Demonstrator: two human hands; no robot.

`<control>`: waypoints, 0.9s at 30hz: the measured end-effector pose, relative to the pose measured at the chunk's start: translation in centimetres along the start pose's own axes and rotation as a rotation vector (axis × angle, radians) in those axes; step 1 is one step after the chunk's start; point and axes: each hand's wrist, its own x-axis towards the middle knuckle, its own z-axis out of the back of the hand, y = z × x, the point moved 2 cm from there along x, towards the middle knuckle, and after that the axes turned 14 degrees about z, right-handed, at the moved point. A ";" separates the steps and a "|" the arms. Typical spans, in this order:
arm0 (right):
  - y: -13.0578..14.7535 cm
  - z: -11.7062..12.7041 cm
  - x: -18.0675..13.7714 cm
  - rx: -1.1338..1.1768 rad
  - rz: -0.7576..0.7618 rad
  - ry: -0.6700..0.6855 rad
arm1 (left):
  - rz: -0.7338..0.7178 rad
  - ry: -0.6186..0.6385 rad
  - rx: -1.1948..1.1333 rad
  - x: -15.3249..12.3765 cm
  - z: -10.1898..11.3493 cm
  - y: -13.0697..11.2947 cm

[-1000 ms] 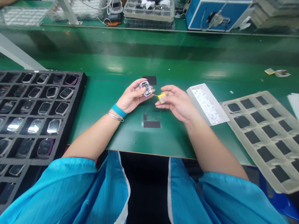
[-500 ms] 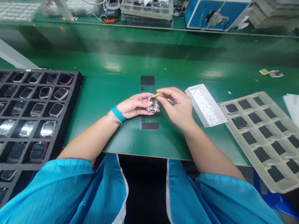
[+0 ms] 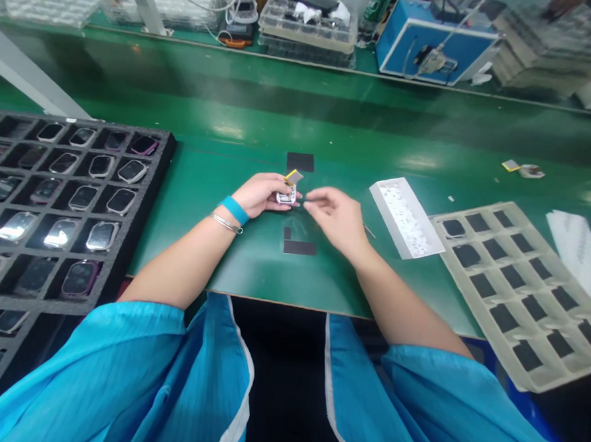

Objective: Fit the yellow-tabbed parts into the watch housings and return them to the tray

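My left hand (image 3: pixel 261 195) grips a small smartwatch case (image 3: pixel 286 195), its inside facing up with parts showing. A flat battery with a yellow edge (image 3: pixel 293 177) stands tilted up at the case's far side, near my left thumb. Just to the right, my right hand (image 3: pixel 336 217) is curled, its thumb and index fingertips close together near the case. A thin dark rod (image 3: pixel 369 231) shows past the back of this hand; whether the hand holds it I cannot tell. Black pads (image 3: pixel 298 248) lie on the green table below the hands.
A white box of small white pieces (image 3: pixel 408 218) stands right of my hand, beside a beige compartment tray (image 3: pixel 476 295) with black squares. To the left is a black foam tray (image 3: pixel 166 156) of watches. A blue device (image 3: pixel 437 39) and stacked trays (image 3: pixel 306 38) sit on the back shelf.
My right fingers have come away from the yellow-edged battery, which now stands up from the case by my left thumb. The view has shifted slightly.
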 end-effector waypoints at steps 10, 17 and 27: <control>0.4 -2.5 -1.2 -0.296 0.033 0.337 | 0.039 0.009 -0.048 0.2 0.7 0.0; 0.9 -2.3 -1.2 -0.306 0.057 0.407 | 0.035 -0.017 -0.026 0.4 0.5 0.2; 0.5 -2.4 -1.2 -0.315 0.022 0.395 | 0.015 -0.009 -0.030 0.4 0.4 0.3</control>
